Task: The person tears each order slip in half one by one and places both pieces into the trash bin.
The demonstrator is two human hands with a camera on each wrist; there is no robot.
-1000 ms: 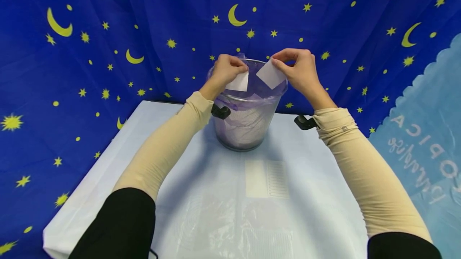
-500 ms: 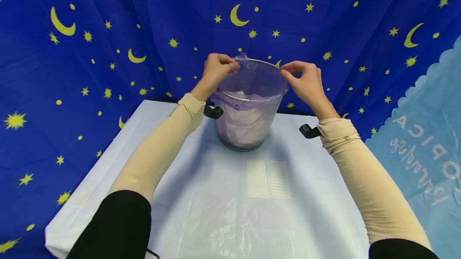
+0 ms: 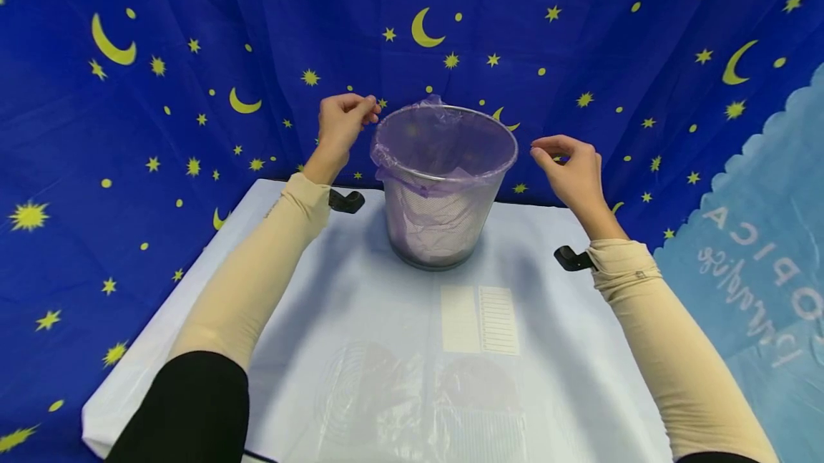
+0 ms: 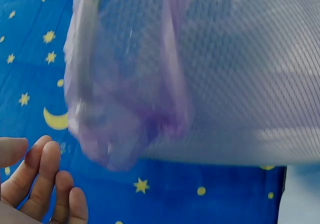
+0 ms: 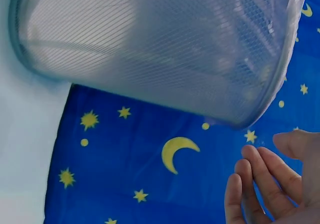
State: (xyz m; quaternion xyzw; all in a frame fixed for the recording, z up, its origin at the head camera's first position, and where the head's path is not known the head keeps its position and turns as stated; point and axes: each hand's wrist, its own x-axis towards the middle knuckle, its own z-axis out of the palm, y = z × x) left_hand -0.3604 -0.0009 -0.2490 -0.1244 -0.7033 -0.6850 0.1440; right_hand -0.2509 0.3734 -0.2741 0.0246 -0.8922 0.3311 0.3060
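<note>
A wire-mesh wastebasket lined with a thin purple plastic bag stands upright at the back of the table. The bag is folded over the metal rim. Left of the rim, my left hand hangs in the air with loosely bent fingers and nothing in them. My right hand is to the right of the basket, apart from it, its thumb and fingers bent and holding nothing. In the left wrist view the bag's bunched edge droops beside the fingers. The mesh wall fills the top of the right wrist view.
A pale sheet with a lined panel lies in front of the basket under clear plastic on the white table. A blue star-and-moon cloth hangs close behind. Lighter blue fabric with lettering hangs at right.
Both hands held white paper pieces over the basket; the papers left the fingers and dropped inside. The left hand has since drawn away left, the right hand right and lower.
</note>
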